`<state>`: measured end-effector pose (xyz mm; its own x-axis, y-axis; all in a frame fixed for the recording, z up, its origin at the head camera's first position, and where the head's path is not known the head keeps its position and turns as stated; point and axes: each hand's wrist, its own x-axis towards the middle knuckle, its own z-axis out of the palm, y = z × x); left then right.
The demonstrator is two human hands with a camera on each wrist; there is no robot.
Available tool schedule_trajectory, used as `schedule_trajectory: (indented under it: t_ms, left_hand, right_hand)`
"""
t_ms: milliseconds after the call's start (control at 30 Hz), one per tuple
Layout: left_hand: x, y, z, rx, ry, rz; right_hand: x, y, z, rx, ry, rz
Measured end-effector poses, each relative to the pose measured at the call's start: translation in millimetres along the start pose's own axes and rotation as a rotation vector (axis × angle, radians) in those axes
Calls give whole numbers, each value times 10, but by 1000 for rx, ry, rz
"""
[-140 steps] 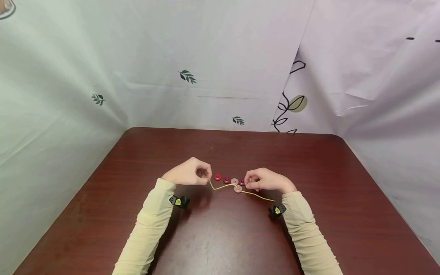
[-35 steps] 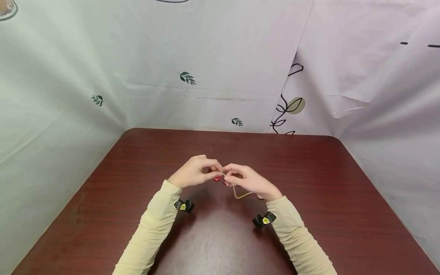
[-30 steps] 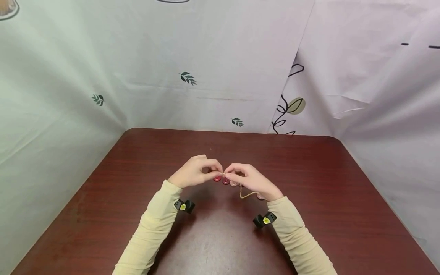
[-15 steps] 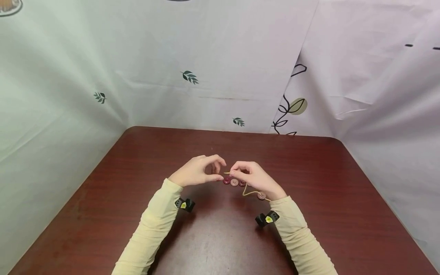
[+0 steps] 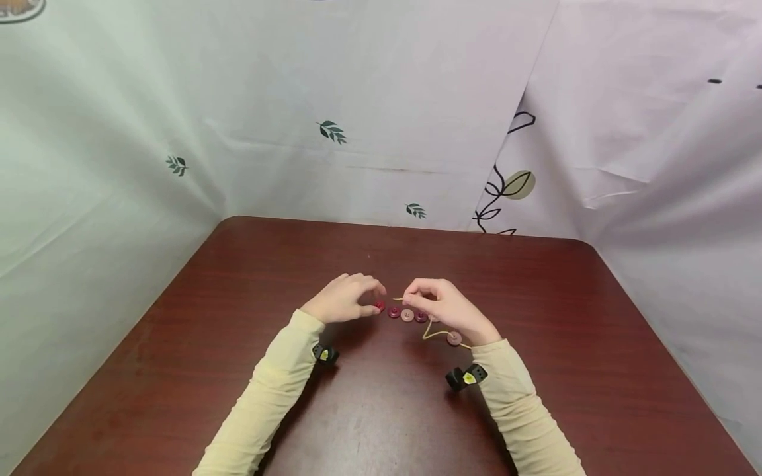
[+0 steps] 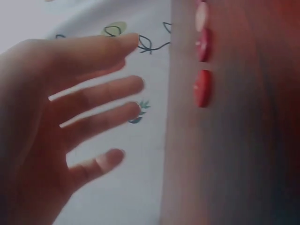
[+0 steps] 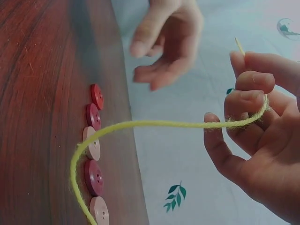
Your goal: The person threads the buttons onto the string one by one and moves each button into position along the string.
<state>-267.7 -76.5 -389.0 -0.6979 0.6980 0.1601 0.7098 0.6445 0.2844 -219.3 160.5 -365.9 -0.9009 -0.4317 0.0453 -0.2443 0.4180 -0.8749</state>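
My right hand (image 5: 449,309) pinches a yellow string (image 7: 140,123) between thumb and index finger, and its pointed end sticks out past the fingertips. From there the string hangs in a curve to a pink button (image 5: 454,338), apparently threaded on it, near the right wrist. My left hand (image 5: 345,299) holds nothing; its thumb and fingers are spread beside the red button (image 5: 380,306) at the row's left end. In the left wrist view, a gap shows between that hand (image 6: 89,103) and the red button. Whether the thumb touches it cannot be told in the head view.
A row of loose buttons lies on the brown table (image 5: 369,396): a dark maroon one (image 5: 394,313), a pale pink one (image 5: 407,316), another maroon one (image 5: 421,317) and a pale one partly behind the right hand. White patterned sheeting (image 5: 381,99) surrounds the table.
Earlier, both hands met at the string's end. My left hand has since let go and moved left and down toward the red button. My right hand keeps the string, shifted slightly right.
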Motion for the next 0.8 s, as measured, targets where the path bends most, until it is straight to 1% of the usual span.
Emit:
schedule_trajectory:
  t_ms: [133,200,300,400,533,633,767,800]
  left_hand:
    - [8,-18,79,-13,-75,-48]
    - [12,-21,118,-24,-92,-61]
    - [18,-35,189,-33,-100,-56]
    - [24,-54,252,-22,-95,-34]
    - [32,-52,295,-24,-56,-10]
    - [38,-34,298,-49,-36,-12]
    - [33,-16,297,-59,-41,-26]
    - [31,-15,300,-58,-47,-32]
  right_hand:
    - [-4,2,3,-19,-12,-3]
    - [-1,3,4,-30,-20,-10]
    - [8,12,7,-48,-32,-25]
    - [22,19,12,-53,-55,-39]
    - [32,28,30,-46,-89,-42]
    - [33,45,40,-55,-108,-45]
    - [18,63,37,-85,-119,-47]
    - [8,63,33,-77,-124,-27]
